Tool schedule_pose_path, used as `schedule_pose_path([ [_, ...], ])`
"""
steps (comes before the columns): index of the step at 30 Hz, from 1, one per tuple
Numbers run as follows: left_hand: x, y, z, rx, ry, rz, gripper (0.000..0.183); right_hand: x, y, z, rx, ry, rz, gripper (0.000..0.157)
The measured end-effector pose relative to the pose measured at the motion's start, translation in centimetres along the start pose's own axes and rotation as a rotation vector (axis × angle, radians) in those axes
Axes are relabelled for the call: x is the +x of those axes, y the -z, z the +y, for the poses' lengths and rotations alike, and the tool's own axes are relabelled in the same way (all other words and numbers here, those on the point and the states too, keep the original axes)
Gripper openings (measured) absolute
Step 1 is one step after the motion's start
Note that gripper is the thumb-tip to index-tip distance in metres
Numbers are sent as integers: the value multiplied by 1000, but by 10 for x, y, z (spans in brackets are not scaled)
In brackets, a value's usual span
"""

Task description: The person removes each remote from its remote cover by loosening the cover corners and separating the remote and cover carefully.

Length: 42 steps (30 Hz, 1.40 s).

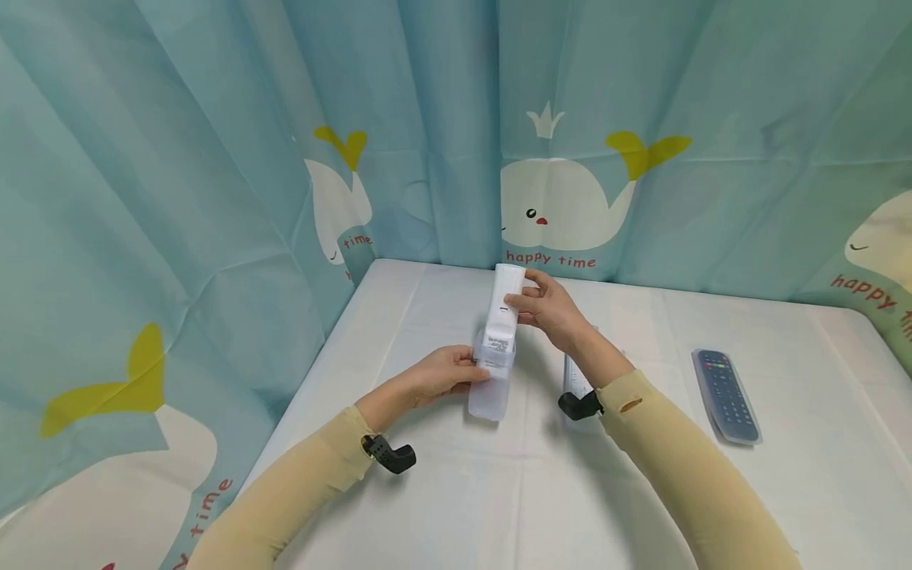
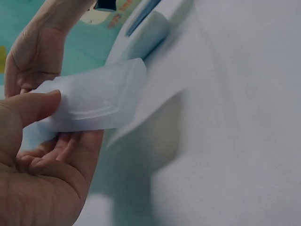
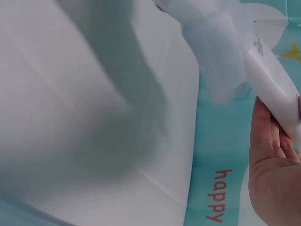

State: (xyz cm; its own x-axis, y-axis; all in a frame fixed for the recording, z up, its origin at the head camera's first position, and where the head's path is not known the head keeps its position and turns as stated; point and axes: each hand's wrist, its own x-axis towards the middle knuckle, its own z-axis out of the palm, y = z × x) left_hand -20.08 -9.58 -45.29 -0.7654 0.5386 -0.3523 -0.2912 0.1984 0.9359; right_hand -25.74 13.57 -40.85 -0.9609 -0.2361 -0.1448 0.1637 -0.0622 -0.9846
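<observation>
A white remote control [image 1: 506, 289], its back facing the head camera, is partly inside a translucent sleeve [image 1: 489, 400]. My left hand [image 1: 443, 370] pinches the sleeve between thumb and fingers. On the remote's upper part, my right hand [image 1: 552, 311] grips with thumb and fingers. Both things are held tilted above the table. The left wrist view shows the closed end of the sleeve [image 2: 106, 94] pointing away from the left thumb. In the right wrist view the remote [image 3: 270, 75] sticks out of the sleeve's folded-back edge.
A dark remote control [image 1: 727, 396] in a clear cover lies on the white table [image 1: 819, 356] at the right. Below my right wrist lies another pale remote [image 1: 575, 378], partly hidden by the arm. A blue whale-print curtain [image 1: 442, 142] hangs behind and left of the table.
</observation>
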Motion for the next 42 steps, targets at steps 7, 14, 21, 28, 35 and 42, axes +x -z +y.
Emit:
schedule_pose_path([
  [7,-2,-1,3,-14,-18,10,54,-3,-1,-2,44,5,-42,74],
  [14,-1,0,2,89,-110,-53,65,-4,3,-1,31,5,-14,73],
  [21,-4,2,3,124,-148,-132,78,-2,3,1,15,9,-10,70],
  [28,-7,4,5,136,-145,-197,84,0,2,0,9,9,-7,72],
  [35,-7,4,4,149,-131,-224,92,-1,2,-2,0,17,-11,72],
  [42,-4,2,1,123,-120,-160,85,-1,2,-1,14,37,1,70],
])
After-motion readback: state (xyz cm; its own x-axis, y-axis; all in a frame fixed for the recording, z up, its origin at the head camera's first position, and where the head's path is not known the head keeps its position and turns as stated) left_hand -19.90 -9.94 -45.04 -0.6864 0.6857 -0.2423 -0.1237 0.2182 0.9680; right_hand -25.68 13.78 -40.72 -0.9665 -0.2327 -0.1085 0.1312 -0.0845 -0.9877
